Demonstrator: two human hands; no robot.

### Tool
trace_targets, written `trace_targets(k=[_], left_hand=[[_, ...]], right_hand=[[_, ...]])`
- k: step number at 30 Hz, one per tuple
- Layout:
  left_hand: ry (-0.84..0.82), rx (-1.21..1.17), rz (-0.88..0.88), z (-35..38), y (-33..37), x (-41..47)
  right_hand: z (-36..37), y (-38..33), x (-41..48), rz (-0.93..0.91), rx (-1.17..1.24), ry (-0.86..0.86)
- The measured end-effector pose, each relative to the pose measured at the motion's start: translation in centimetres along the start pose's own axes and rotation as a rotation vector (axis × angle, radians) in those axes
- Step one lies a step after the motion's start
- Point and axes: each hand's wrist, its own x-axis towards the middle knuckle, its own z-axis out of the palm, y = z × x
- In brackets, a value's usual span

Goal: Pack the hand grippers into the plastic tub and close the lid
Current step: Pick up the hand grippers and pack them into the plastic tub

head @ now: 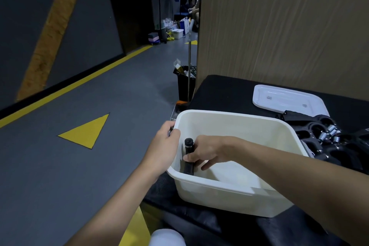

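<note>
A white plastic tub (235,124) stands on a black padded bench. My left hand (162,142) grips the tub's left rim from outside. Inside the tub, against its left wall, my right hand (205,153) holds a black hand gripper (188,146) upright, fingers curled round its handle. A pile of several black hand grippers with steel springs (327,138) lies on the bench just right of the tub. The white lid (287,99) lies flat on the bench behind that pile.
The black padded bench (223,90) ends at its left edge right beside the tub. A wooden panel wall (279,26) rises behind it. A black waste bin (185,84) and a metal pole stand on the grey floor at the bench's far corner.
</note>
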Motion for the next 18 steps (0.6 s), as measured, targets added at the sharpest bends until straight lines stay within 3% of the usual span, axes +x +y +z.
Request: trace_targets(k=[11, 18], left_hand=[[-0.014, 0.02, -0.025, -0.1, 0.3, -0.3], [-0.015, 0.005, -0.041, -0.1, 0.4, -0.5]], right_hand=[[0.9, -0.6, -1.6, -0.018, -0.016, 0.114], [1.8, -1.8, -1.7, -0.041, -0.185, 0.223]])
